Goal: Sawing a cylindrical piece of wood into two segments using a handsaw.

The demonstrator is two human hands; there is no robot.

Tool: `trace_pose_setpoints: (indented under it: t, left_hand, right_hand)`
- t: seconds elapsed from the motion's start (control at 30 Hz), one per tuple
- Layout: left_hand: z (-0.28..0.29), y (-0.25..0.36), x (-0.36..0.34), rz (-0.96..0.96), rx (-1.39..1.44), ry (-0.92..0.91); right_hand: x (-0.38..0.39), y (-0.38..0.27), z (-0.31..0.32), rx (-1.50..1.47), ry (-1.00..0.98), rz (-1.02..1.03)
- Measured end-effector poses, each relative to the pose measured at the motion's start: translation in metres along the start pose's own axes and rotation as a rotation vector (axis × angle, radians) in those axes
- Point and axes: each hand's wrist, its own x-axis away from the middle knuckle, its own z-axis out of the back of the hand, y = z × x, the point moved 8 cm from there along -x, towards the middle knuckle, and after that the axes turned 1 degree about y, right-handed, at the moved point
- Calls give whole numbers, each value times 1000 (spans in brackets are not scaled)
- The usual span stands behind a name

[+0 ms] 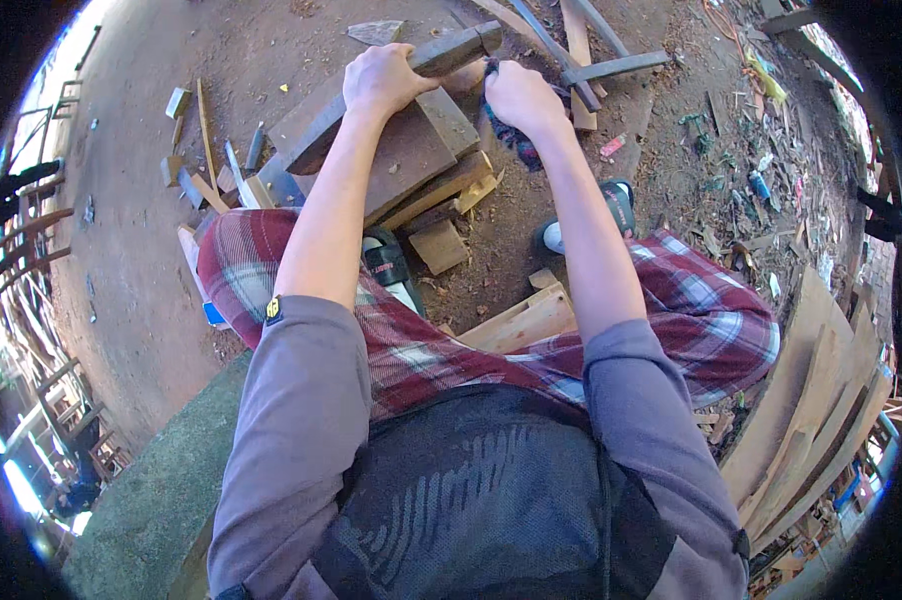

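Wooden beam (456,52): slants over wooden block (396,165), past its right edge | left hand (379,80): wraps beam near middle | right hand (523,97): closes on dark cloth (516,145), near beam's end | room rightward: narrowed by crossed sticks (616,68) | room leftward: widens over dirt ground (131,200)

"What's that beam (459,48) like?"
"Long, greyish-brown, slightly curved, slanting across a wooden block (396,165), the left hand (379,84) gripping it."
"And the cloth (516,142)?"
"Dark, patterned, bunched at the right hand (524,98), hanging beneath."
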Motion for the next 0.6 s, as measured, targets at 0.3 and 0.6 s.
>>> trace_pose_setpoints:
  t: [0.3,0.6]
  left_hand:
    - [2,-5,2,32,-4,-24]
    - [2,1,6,91,9,48]
  right_hand:
    - [113,40,22,36,-120,-52]
    - [5,13,-1,53,-58,24]
